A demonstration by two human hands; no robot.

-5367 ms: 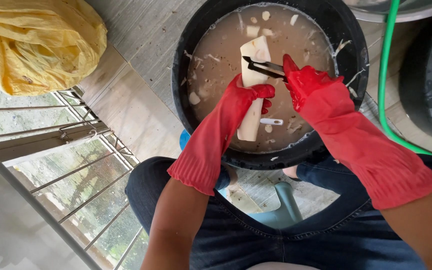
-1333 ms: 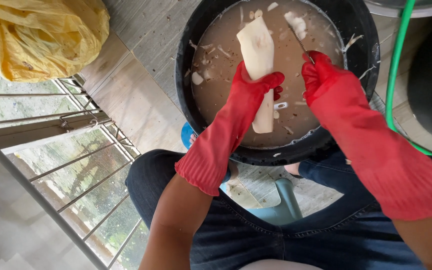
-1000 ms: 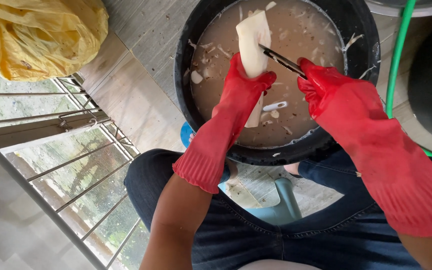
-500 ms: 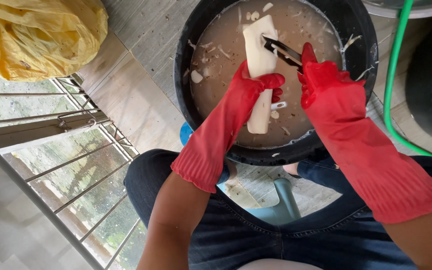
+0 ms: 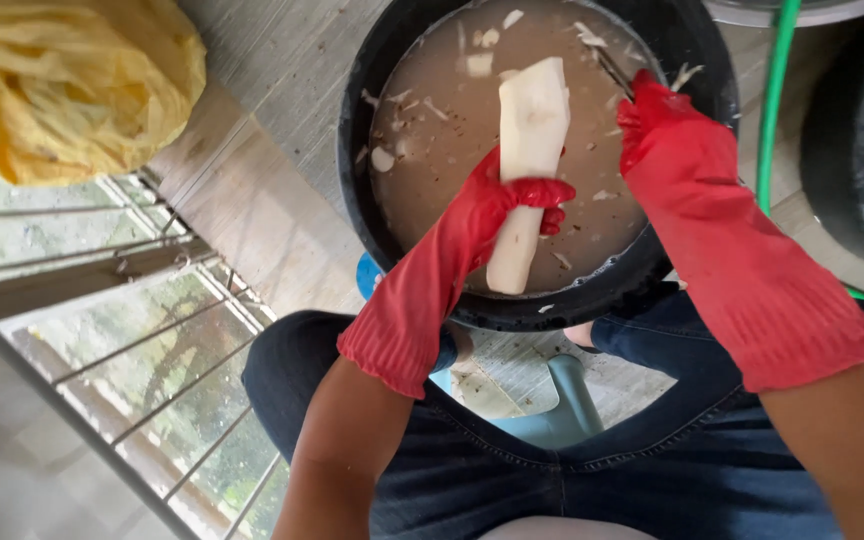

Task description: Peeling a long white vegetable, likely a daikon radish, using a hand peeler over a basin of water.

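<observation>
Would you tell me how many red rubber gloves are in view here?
2: one on the left hand gripping the white peeled root, one on the right hand over the black tub.

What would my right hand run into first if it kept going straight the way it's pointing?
Your right hand points up the picture toward the far side of the black tub. Its thin dark tool leads, so it would probably cross murky water and floating scraps, then meet the tub's far wall. Depth is unclear.
</observation>
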